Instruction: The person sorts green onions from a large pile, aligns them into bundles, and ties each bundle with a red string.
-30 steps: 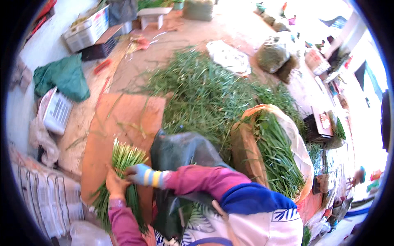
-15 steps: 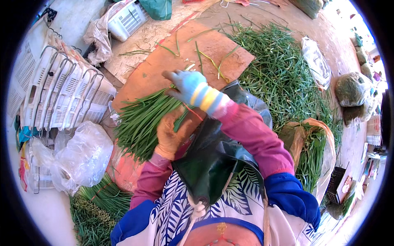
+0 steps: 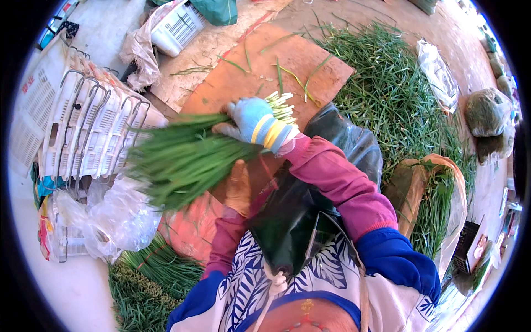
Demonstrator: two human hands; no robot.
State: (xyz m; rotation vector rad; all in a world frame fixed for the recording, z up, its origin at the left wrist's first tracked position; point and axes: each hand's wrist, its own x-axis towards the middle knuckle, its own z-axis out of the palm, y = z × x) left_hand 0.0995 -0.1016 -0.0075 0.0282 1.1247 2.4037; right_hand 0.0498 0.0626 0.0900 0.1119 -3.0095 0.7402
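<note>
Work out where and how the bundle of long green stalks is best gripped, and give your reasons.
Probably just behind its pale ends, from above and the person's right. There the bundle looks narrow and compact, while its leaves fan out toward the left. The right hand grips it near there, the pale ends showing beyond it.

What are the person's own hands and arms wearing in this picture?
The right hand wears a light blue glove with yellow bands at the wrist. Whether the left hand is gloved is hard to tell. Both forearms have magenta-pink sleeves, with bright blue sleeves above them.
</note>
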